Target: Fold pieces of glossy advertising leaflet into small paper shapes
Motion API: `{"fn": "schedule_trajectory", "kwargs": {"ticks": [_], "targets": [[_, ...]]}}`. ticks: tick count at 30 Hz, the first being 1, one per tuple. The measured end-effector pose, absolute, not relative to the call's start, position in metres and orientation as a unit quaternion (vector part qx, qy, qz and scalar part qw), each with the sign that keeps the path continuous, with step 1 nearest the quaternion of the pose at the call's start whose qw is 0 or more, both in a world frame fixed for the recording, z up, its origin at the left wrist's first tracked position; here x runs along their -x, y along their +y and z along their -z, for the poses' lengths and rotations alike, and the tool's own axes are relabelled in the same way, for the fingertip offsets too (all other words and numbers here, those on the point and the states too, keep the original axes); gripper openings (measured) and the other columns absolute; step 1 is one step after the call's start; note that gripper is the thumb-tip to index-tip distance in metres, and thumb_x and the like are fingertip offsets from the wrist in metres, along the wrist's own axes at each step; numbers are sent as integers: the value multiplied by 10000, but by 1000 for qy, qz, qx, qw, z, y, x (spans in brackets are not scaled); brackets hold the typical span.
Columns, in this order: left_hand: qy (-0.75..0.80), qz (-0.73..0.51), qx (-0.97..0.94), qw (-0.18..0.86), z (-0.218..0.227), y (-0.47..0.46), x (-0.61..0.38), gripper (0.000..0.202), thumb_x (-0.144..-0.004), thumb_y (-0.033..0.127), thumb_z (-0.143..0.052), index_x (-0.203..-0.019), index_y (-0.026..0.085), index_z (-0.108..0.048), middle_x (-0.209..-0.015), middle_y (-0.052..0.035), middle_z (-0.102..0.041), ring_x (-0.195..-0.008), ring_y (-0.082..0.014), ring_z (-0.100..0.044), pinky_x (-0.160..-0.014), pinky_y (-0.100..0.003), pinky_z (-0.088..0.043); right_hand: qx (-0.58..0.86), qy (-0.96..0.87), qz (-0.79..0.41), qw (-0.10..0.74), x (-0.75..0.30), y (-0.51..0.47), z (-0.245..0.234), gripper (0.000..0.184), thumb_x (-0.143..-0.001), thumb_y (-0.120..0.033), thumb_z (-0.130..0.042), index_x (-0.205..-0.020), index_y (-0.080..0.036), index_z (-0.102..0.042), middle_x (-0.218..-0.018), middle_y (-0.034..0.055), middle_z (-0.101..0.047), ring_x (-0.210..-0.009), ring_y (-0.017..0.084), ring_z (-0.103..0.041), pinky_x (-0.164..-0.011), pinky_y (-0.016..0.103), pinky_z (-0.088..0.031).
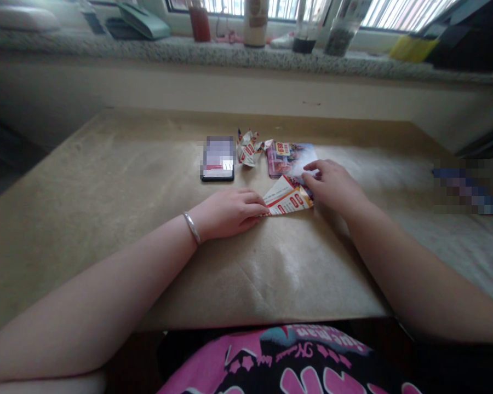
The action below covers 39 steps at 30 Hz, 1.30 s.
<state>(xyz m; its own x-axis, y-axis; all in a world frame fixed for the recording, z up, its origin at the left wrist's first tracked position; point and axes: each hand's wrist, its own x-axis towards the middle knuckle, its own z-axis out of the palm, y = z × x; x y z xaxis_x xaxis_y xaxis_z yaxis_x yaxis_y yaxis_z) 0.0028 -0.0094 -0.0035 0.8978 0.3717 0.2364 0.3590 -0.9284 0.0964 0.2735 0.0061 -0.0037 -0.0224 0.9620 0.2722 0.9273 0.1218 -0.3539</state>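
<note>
A folded paper, white with red and yellow print, lies on the table between my hands. My left hand, with a silver bangle at its wrist, closes its fingers on the paper's left tip. At the paper's upper right edge, the bent fingers of my right hand hold it, though their tips are partly hidden. Just behind is a stack of glossy printed cards or leaflets, which my right fingers partly overlap. A crumpled printed paper piece sits left of the stack.
Left of the crumpled paper lies a phone, its screen blurred. A brownish cover spreads over the table. Jars and bottles line the stone windowsill behind. A blurred bluish item is at the right edge.
</note>
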Motion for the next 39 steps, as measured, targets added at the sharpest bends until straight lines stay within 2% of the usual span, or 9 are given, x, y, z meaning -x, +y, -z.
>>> {"fn": "schedule_trajectory", "kwargs": {"ticks": [4, 8, 13, 19, 22, 27, 31, 36, 39], "targets": [[185, -136, -973, 13, 3, -10, -3, 268, -936, 249, -506, -1137, 186, -671, -1125, -98, -683, -1046, -208, -631, -893, -351, -536, 685, -711, -24, 154, -290, 8, 11, 361, -835, -445, -589, -1026, -172, -730, -1000, 147, -646, -895, 265, -628, -845, 397, -488], [179, -145, -973, 15, 4, -10, -3, 266, -945, 245, -493, -1130, 178, -673, -1104, -108, -687, -1045, -205, -635, -882, -347, -540, 673, -718, -54, 169, -292, 10, 17, 331, -806, -407, -626, -1013, -167, -722, -917, 109, -654, -799, 224, -616, -757, 356, -502], [177, -139, -974, 1, 3, -9, -3, 264, -948, 248, -484, -1116, 177, -676, -1103, -99, -687, -1037, -201, -634, -889, -337, -540, 657, -731, -48, 180, -285, 8, 16, 244, -794, -345, -630, -933, -167, -724, -926, 107, -620, -821, 226, -601, -775, 360, -492], [157, -163, -974, -15, -3, -11, -5, 243, -957, 230, -469, -1032, 178, -695, -1071, -78, -704, -1081, -197, -613, -929, -342, -527, 630, -704, -70, 320, -273, 10, 10, 130, -802, -308, -645, -816, -201, -717, -882, 55, -574, -763, 177, -556, -721, 323, -468], [164, -171, -971, -31, -4, -11, -4, 237, -957, 235, -476, -1019, 188, -700, -1084, -52, -712, -1123, -206, -598, -956, -342, -514, 628, -682, -71, 368, -263, 18, 12, 143, -801, -316, -631, -835, -210, -721, -790, 28, -558, -720, 169, -529, -699, 315, -454], [183, -158, -970, -23, -3, -9, -1, 261, -950, 278, -489, -1094, 189, -689, -1102, -69, -710, -1102, -215, -617, -925, -349, -521, 615, -680, -140, 374, -255, 25, 20, 203, -828, -303, -551, -903, -192, -703, -851, 43, -660, -739, 173, -572, -713, 311, -466], [201, -122, -972, -11, -2, -11, -1, 304, -896, 330, -577, -1143, 178, -667, -1179, -94, -673, -1058, -232, -634, -873, -352, -536, 598, -679, -159, 395, -257, 13, 17, 361, -863, -345, -516, -1167, -176, -612, -872, 43, -692, -767, 178, -612, -726, 312, -471], [215, -139, -967, -11, 3, -11, -3, 293, -955, 308, -482, -1148, 188, -666, -1173, -88, -678, -1045, -201, -639, -867, -316, -526, 580, -742, -141, 305, -251, -6, 7, 340, -834, -386, -566, -1092, -182, -651, -796, 36, -681, -681, 170, -582, -651, 294, -432], [216, -154, -964, -10, 5, -9, -3, 284, -963, 288, -472, -1148, 200, -669, -1177, -77, -680, -1044, -187, -639, -877, -304, -520, 591, -749, -139, 265, -247, -9, 7, 283, -826, -404, -553, -955, -178, -664, -763, 34, -650, -660, 164, -543, -608, 283, -394]]}}
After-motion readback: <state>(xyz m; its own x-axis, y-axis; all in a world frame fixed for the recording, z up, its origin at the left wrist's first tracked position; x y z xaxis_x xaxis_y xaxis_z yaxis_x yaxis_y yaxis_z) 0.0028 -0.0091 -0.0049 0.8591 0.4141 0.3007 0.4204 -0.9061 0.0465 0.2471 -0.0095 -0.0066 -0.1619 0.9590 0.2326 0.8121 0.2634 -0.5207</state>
